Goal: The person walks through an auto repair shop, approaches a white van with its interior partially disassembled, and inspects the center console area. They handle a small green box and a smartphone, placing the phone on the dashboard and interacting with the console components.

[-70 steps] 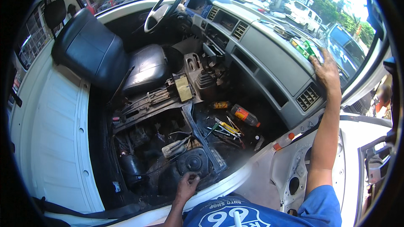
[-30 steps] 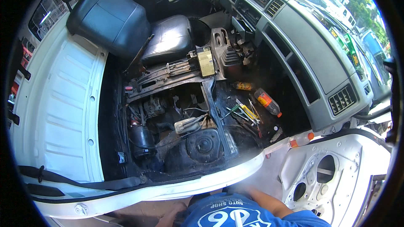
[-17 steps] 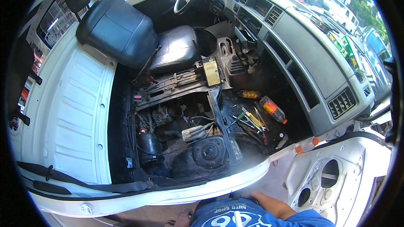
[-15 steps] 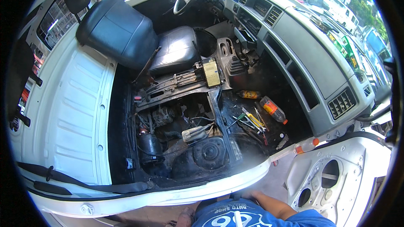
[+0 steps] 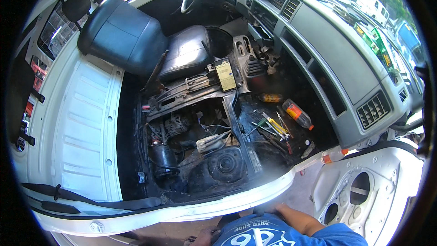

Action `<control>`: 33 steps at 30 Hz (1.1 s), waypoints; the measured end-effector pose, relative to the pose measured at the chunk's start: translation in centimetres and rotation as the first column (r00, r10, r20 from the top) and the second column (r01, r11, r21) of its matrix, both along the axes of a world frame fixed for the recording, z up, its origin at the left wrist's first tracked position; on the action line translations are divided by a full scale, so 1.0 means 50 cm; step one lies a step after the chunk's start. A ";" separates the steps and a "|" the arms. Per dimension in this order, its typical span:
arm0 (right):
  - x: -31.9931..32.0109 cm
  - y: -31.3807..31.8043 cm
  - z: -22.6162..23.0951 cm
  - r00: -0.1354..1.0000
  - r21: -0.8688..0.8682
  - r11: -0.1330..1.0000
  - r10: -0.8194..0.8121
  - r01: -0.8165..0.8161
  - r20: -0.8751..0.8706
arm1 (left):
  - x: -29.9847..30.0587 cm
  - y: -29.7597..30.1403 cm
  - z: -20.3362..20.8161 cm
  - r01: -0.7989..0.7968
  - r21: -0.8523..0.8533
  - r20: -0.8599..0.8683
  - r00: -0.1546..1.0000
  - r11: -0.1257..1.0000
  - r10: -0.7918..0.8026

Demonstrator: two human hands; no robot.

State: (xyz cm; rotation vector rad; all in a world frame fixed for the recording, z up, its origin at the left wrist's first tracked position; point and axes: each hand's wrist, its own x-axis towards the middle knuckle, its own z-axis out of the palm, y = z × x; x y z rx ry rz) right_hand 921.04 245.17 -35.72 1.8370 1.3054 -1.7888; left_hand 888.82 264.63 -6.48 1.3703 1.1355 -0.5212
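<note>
At the lower edge, in front of my blue shirt, my right hand (image 5: pixel 272 208) is close to my body beside the white door sill (image 5: pixel 227 210). Its fingers are hidden, so I cannot make out whether it holds anything. My left hand (image 5: pixel 204 237) shows only as a dim shape at the left of the shirt, its fingers unclear. Beyond the sill is the open engine bay (image 5: pixel 186 143) under the lifted-out passenger seat area. A phone (image 5: pixel 225 75) with a lit screen lies on the metal frame between the bay and the gear lever (image 5: pixel 253 67).
Pliers (image 5: pixel 275 125) and several other hand tools lie on the dark floor, near two bottles, one larger (image 5: pixel 298 114) and one smaller (image 5: pixel 271 97). Another bottle (image 5: pixel 334 156) rests by the sill. The stripped white door (image 5: pixel 364 196) stands at the right; a black seat (image 5: pixel 189 52) is farther in.
The view has shifted slightly, and the content on the phone's screen looks different. My right forearm stays in nearly the same pose; the tools and bottles have not been moved.
</note>
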 end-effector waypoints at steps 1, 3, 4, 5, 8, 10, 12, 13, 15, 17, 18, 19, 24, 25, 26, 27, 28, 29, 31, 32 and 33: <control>0.002 -0.001 0.003 1.000 -0.001 1.000 -0.001 0.001 -0.003 | -0.003 -0.003 -0.005 -0.007 0.021 0.009 1.000 1.000 0.007; 0.008 0.000 0.008 1.000 0.001 1.000 0.006 -0.006 -0.005 | -0.001 -0.002 -0.004 -0.047 0.000 0.045 0.998 0.999 0.047; 0.013 0.000 0.010 1.000 0.001 1.000 0.009 -0.009 -0.009 | 0.013 0.007 0.004 -0.067 -0.009 0.060 0.996 0.998 0.068; 0.016 -0.001 0.012 1.000 -0.001 1.000 0.009 -0.009 -0.009 | 0.001 0.006 0.009 -0.057 -0.030 0.035 0.998 0.998 0.058; 0.028 -0.002 0.013 1.000 -0.001 1.000 0.019 -0.019 -0.009 | 0.012 0.025 0.043 -0.027 -0.097 -0.029 0.999 0.995 0.025; 0.035 -0.003 0.013 1.000 -0.005 1.000 0.024 -0.024 -0.011 | 0.015 0.032 0.065 0.000 -0.116 -0.037 0.999 0.993 -0.004; 0.039 -0.001 0.016 0.999 -0.007 0.999 0.033 -0.033 -0.016 | 0.019 0.033 0.078 0.021 -0.102 -0.026 0.999 0.995 -0.023; 0.040 0.000 0.018 0.999 -0.008 0.999 0.039 -0.040 -0.021 | 0.026 0.033 0.082 0.024 -0.091 -0.023 0.999 0.996 -0.026; 0.037 0.009 0.027 0.998 -0.005 0.998 0.056 -0.056 -0.040 | 0.029 0.024 0.078 0.026 -0.062 -0.018 0.999 0.998 -0.027; 0.029 0.026 0.038 0.995 0.010 0.997 0.074 -0.073 -0.073 | 0.029 0.010 0.063 0.031 -0.020 -0.016 0.999 0.999 -0.031; 0.021 0.039 0.045 0.992 0.025 0.996 0.084 -0.082 -0.099 | 0.023 0.001 0.052 0.034 0.006 -0.016 0.999 0.999 -0.034; 0.010 0.054 0.050 0.986 0.043 0.995 0.100 -0.095 -0.133 | 0.024 -0.007 0.040 0.038 0.036 -0.014 0.999 0.999 -0.037; -0.123 0.159 0.065 0.885 0.181 0.962 0.260 -0.204 -0.385 | 0.005 -0.048 -0.009 0.075 0.194 -0.041 0.997 0.978 -0.068; -0.165 0.184 0.064 0.845 0.219 0.947 0.312 -0.237 -0.434 | -0.009 -0.060 -0.018 0.090 0.226 -0.051 0.995 0.970 -0.080; -0.210 0.207 0.063 0.802 0.256 0.928 0.364 -0.270 -0.473 | -0.008 -0.064 -0.022 0.107 0.252 -0.064 0.994 0.962 -0.093; -0.256 0.227 0.061 0.756 0.295 0.906 0.417 -0.302 -0.505 | -0.022 -0.075 -0.029 0.124 0.285 -0.087 0.991 0.950 -0.103; -0.302 0.246 0.059 0.711 0.331 0.885 0.462 -0.329 -0.530 | -0.024 -0.080 -0.033 0.138 0.312 -0.102 0.989 0.940 -0.111; -0.343 0.261 0.058 0.669 0.362 0.859 0.509 -0.361 -0.541 | -0.034 -0.089 -0.038 0.155 0.341 -0.118 0.986 0.927 -0.122; -0.409 0.283 0.059 0.589 0.417 0.810 0.587 -0.413 -0.555 | -0.043 -0.102 -0.048 0.187 0.386 -0.146 0.979 0.903 -0.141; -0.433 0.290 0.062 0.554 0.438 0.787 0.616 -0.434 -0.560 | -0.053 -0.110 -0.055 0.200 0.409 -0.155 0.977 0.890 -0.148; -0.449 0.294 0.061 0.528 0.452 0.771 0.636 -0.448 -0.563 | -0.051 -0.114 -0.060 0.217 0.434 -0.169 0.973 0.874 -0.157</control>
